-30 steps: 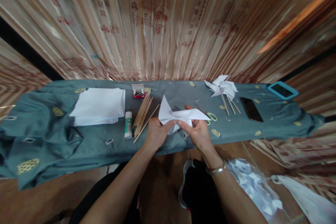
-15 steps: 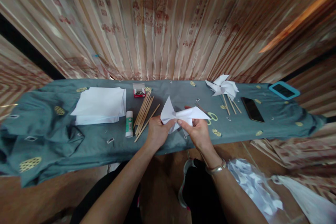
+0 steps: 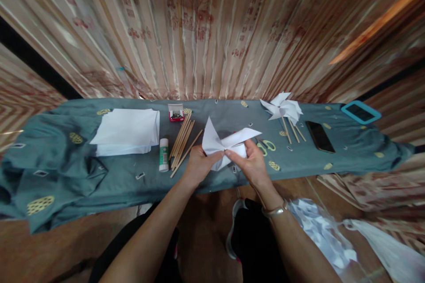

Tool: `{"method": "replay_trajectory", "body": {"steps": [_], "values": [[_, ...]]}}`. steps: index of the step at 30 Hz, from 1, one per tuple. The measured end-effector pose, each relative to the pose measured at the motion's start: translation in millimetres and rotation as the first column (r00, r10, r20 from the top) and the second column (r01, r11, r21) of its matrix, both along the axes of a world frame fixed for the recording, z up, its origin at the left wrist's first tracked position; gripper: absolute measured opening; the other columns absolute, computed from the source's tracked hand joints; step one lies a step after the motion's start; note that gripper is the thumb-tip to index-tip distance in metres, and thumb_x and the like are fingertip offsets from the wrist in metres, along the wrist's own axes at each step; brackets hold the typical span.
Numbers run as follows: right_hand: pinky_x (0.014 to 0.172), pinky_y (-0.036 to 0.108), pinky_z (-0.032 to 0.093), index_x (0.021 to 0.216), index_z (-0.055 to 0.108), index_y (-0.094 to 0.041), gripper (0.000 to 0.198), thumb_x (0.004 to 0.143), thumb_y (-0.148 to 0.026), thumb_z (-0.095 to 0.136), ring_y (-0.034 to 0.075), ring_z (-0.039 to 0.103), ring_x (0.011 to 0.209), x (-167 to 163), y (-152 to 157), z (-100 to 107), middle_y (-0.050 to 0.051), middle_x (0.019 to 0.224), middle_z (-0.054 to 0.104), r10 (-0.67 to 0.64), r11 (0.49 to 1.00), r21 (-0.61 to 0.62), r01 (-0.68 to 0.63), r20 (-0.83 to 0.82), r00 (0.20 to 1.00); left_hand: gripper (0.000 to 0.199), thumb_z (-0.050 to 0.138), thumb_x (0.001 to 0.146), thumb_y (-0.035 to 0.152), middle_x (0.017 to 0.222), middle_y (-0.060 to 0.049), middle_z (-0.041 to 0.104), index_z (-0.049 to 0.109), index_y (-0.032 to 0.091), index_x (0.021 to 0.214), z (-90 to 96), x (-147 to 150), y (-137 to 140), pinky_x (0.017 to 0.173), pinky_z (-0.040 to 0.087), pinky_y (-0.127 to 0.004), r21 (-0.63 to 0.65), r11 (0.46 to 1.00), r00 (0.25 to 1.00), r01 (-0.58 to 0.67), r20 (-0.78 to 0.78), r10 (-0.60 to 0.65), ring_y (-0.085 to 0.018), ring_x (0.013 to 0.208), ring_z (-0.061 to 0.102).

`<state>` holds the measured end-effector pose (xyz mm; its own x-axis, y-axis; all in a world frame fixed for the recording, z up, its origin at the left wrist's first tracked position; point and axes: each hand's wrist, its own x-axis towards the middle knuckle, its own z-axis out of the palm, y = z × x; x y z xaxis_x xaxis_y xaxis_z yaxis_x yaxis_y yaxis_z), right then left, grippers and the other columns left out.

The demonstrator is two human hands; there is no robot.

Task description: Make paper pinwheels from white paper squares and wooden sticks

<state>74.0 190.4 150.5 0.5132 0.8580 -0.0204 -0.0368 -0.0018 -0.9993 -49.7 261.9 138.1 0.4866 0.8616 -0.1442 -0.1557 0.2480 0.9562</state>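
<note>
A white paper pinwheel (image 3: pixel 214 143) with folded, pointed blades is held between both hands above the front of the cloth-covered table. My left hand (image 3: pixel 200 163) grips its left side, the thumb pressed near the centre. From the right, my right hand (image 3: pixel 253 163) grips it too, its thumb tip almost meeting the left one at the middle. The fingers behind the paper are hidden. Just left of my left hand lie several thin wooden sticks (image 3: pixel 182 143). Scissors with yellow-green handles (image 3: pixel 268 146) lie beyond my right hand.
Left on the table (image 3: pixel 129 181) are a paper stack (image 3: pixel 124 128), a glue stick (image 3: pixel 164 154) and an open red box of small metal pieces (image 3: pixel 176 115). Pinwheels on sticks (image 3: pixel 282 108), a phone (image 3: pixel 319 137) and a blue-framed device (image 3: pixel 361 112) lie right. Plastic bags (image 3: pixel 320 232) sit on the floor.
The pinwheel has tilted a little in my hands, and its right blade now points more upward. Both thumbs stay at its centre.
</note>
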Motion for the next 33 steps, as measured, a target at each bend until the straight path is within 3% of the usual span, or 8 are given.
{"method": "replay_trajectory", "body": {"steps": [7, 15, 20, 24, 26, 28, 30, 33], "values": [[0.066, 0.031, 0.054, 0.096, 0.063, -0.021, 0.045, 0.059, -0.038, 0.082, 0.02, 0.067, 0.07, 4, -2, -6, 0.001, 0.086, 0.074, 0.003, 1.0, -0.03, -0.003, 0.0, 1.0, 0.027, 0.08, 0.051, 0.032, 0.064, -0.002, 0.07, 0.071, 0.012, 0.067, -0.8, -1, -5, 0.056, 0.045, -0.026, -0.073, 0.994, 0.997, 0.079, 0.024, -0.078, -0.015, 0.056, 0.059], [0.066, 0.031, 0.054, 0.094, 0.064, -0.02, 0.045, 0.057, -0.037, 0.083, 0.019, 0.067, 0.069, 2, -1, -21, 0.001, 0.084, 0.075, 0.001, 0.998, -0.055, -0.003, -0.037, 0.999, 0.025, 0.079, 0.049, 0.029, 0.059, 0.0, 0.067, 0.07, 0.013, 0.065, -9.5, -4, -7, 0.053, 0.044, -0.024, -0.106, 0.992, 0.997, 0.072, 0.036, -0.069, -0.013, 0.052, 0.057], [0.068, 0.033, 0.055, 0.094, 0.064, -0.019, 0.049, 0.053, -0.038, 0.085, 0.02, 0.068, 0.071, 7, -1, -18, 0.003, 0.087, 0.075, -0.008, 0.998, -0.064, 0.004, -0.056, 0.998, 0.04, 0.085, 0.046, 0.033, 0.076, -0.004, 0.074, 0.072, 0.014, 0.079, -5.9, -11, -7, 0.067, 0.052, -0.029, -0.101, 0.991, 0.993, 0.089, 0.09, -0.08, -0.017, 0.067, 0.065], [0.073, 0.035, 0.054, 0.093, 0.065, -0.018, 0.051, 0.052, -0.038, 0.086, 0.021, 0.068, 0.076, 18, -5, -14, 0.006, 0.091, 0.075, -0.068, 0.995, -0.068, 0.068, -0.003, 0.998, 0.059, 0.077, 0.063, 0.046, 0.099, -0.011, 0.073, 0.067, 0.014, 0.111, -10.6, -18, 9, 0.08, 0.053, -0.032, -0.036, 0.999, 0.995, -0.004, 0.099, 0.008, -0.02, 0.086, 0.068], [0.075, 0.036, 0.054, 0.096, 0.065, -0.017, 0.053, 0.053, -0.039, 0.085, 0.022, 0.068, 0.079, 22, -10, -14, 0.007, 0.094, 0.075, -0.07, 0.996, -0.061, 0.071, 0.022, 0.997, 0.051, 0.064, 0.077, 0.049, 0.103, -0.013, 0.072, 0.066, 0.014, 0.113, -17.6, -21, 23, 0.081, 0.054, -0.036, 0.051, 0.994, 0.995, -0.102, -0.008, 0.102, -0.022, 0.088, 0.068], [0.077, 0.037, 0.055, 0.1, 0.064, -0.017, 0.055, 0.054, -0.04, 0.084, 0.023, 0.069, 0.082, 25, -16, -13, 0.008, 0.096, 0.075, -0.063, 0.996, -0.059, 0.065, 0.046, 0.997, 0.032, 0.059, 0.082, 0.034, 0.106, -0.013, 0.071, 0.07, 0.014, 0.106, -25.4, -22, 38, 0.09, 0.051, -0.039, 0.322, 0.938, 0.961, -0.125, -0.194, 0.195, -0.025, 0.096, 0.067], [0.077, 0.038, 0.055, 0.105, 0.063, -0.017, 0.058, 0.055, -0.04, 0.082, 0.024, 0.069, 0.084, 25, -23, -12, 0.008, 0.097, 0.075, -0.059, 0.996, -0.065, 0.064, 0.08, 0.995, 0.028, 0.058, 0.079, 0.016, 0.112, -0.012, 0.069, 0.07, 0.015, 0.103, -31.9, -22, 48, 0.102, 0.044, -0.041, 0.578, 0.816, 0.885, -0.011, -0.375, 0.277, -0.026, 0.109, 0.062], [0.073, 0.036, 0.055, 0.11, 0.062, -0.017, 0.058, 0.06, -0.04, 0.079, 0.024, 0.069, 0.082, 21, -34, -6, 0.007, 0.096, 0.075, -0.035, 0.995, -0.088, 0.049, 0.152, 0.988, 0.038, 0.055, 0.075, 0.004, 0.118, -0.013, 0.067, 0.067, 0.013, 0.11, -37.0, -22, 54, 0.108, 0.039, -0.042, 0.728, 0.652, 0.755, 0.209, -0.544, 0.366, -0.027, 0.116, 0.057]]}}
